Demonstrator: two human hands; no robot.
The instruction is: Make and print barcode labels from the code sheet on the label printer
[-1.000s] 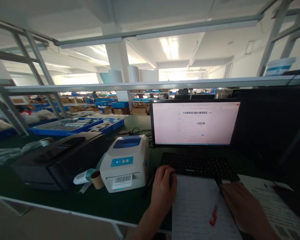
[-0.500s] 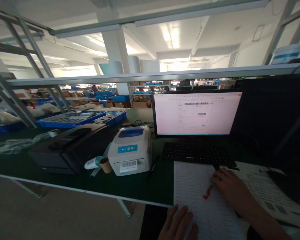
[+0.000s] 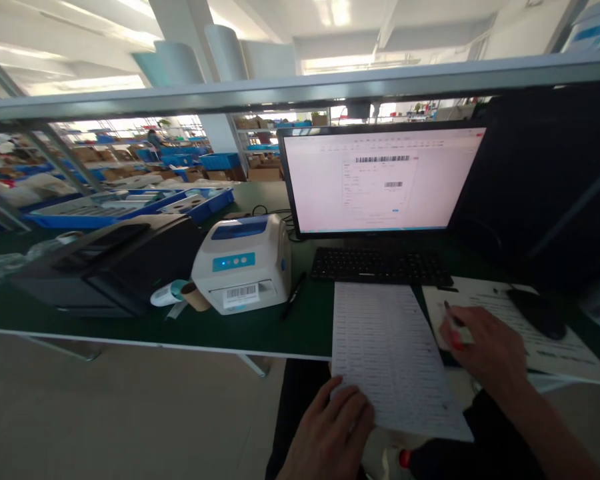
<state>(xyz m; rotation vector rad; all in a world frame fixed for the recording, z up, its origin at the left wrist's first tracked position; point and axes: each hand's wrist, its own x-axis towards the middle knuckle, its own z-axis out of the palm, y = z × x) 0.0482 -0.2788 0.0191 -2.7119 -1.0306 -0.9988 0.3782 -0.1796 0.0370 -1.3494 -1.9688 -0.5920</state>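
My left hand (image 3: 333, 423) is at the lower left edge of a printed paper sheet (image 3: 380, 347), its curled fingers gripping that edge; the thumb is hidden. The sheet is covered with rows of small print and sticks out past the table's front edge. In my right hand (image 3: 487, 343) is a pen (image 3: 453, 320) with a red part, pinched between the fingers. This hand is just right of the sheet, over another printed paper (image 3: 540, 353) lying near a black mouse (image 3: 537, 313).
A lit monitor (image 3: 380, 187) showing barcodes stands behind a black keyboard (image 3: 380, 265). To the left are a white label printer (image 3: 243, 263), a black pen (image 3: 294, 297), a cardboard tube (image 3: 195, 297) and a black printer (image 3: 110, 267). A bottle with a red cap (image 3: 405, 458) shows below the sheet.
My right hand has lifted off the sheet and moved right with the pen. My left hand's fingers have curled at the sheet's edge. The camera view has tilted down.
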